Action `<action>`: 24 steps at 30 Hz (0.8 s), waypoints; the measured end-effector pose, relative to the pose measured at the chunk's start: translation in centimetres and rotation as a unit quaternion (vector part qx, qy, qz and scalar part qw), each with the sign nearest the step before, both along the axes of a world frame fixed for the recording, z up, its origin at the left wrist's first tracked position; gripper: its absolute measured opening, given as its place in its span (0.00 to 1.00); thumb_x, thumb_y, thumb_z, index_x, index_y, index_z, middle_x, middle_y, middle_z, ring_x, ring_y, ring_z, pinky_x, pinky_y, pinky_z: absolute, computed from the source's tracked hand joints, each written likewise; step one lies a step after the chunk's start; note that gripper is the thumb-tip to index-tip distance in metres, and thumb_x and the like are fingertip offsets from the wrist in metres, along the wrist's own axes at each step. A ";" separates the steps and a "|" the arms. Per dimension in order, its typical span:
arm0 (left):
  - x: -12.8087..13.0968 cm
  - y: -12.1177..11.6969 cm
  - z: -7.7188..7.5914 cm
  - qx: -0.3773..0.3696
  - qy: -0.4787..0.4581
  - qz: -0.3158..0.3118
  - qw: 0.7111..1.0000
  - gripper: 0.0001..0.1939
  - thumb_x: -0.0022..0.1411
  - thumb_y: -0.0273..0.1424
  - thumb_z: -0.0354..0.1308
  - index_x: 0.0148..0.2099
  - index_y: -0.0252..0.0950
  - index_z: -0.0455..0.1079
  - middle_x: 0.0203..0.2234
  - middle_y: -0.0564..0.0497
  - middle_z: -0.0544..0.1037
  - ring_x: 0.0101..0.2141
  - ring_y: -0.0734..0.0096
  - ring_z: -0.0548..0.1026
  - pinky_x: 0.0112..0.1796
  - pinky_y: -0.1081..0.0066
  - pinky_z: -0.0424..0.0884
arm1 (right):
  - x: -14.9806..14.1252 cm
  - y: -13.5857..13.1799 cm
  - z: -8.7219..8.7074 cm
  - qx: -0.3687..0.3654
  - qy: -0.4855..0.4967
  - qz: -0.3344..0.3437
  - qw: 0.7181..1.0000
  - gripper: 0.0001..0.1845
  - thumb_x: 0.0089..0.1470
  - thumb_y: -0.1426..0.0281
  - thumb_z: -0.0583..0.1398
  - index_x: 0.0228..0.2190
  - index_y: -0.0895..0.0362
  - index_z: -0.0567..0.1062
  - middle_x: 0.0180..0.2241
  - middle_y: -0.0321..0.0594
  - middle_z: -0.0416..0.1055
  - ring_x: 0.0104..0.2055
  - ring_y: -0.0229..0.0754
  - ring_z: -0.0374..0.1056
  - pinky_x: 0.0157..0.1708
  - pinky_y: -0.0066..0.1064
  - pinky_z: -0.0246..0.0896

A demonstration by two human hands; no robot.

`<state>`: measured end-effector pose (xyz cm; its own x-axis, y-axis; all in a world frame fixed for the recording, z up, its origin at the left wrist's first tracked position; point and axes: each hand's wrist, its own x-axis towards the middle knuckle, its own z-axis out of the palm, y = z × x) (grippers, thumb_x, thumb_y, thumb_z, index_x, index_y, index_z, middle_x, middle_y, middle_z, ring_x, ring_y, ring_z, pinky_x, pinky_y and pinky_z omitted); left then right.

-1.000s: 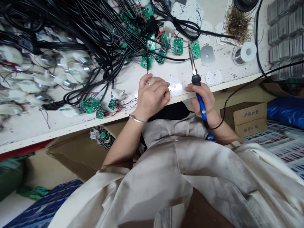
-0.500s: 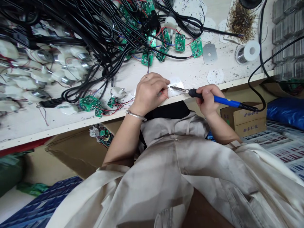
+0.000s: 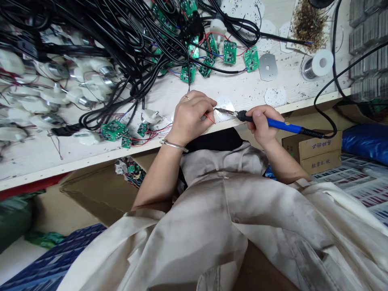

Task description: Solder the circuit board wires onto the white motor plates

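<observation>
My right hand [image 3: 263,124] is closed around a blue soldering iron [image 3: 280,125]. The iron's metal tip points left and reaches the fingertips of my left hand [image 3: 194,115]. Those fingers are pinched together over a white disc-like board [image 3: 224,108] near the bench's front edge. A red wire [image 3: 209,118] pokes out from under the left fingers, so they hold thin wires; their other ends are hidden by the hand. Whether the iron's tip touches wire or board, I cannot tell.
Black cables [image 3: 127,44] and green circuit boards [image 3: 229,52] cover the bench's back. White motor units [image 3: 45,101] crowd the left. At right are a solder spool [image 3: 321,63], a metal plate [image 3: 268,67] and a white round board [image 3: 275,96]. The iron's cord [image 3: 317,101] loops right.
The soldering iron has shifted slightly left with my right hand, its tip coming closer to my left fingertips. My left hand stays in place.
</observation>
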<state>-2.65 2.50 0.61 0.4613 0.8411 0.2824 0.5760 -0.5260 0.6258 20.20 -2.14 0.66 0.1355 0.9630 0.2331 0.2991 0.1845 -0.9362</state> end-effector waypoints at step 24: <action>0.4 -0.1 0.3 -0.012 0.008 0.020 1.000 0.06 0.62 0.27 0.52 0.31 0.42 0.64 0.38 0.53 0.84 0.43 0.63 0.80 0.47 0.55 0.78 | 0.3 -0.1 -0.4 0.030 0.044 -0.022 0.998 0.21 0.63 0.51 0.57 0.28 0.52 0.78 0.13 0.26 0.59 0.13 0.32 0.59 0.18 0.28 0.62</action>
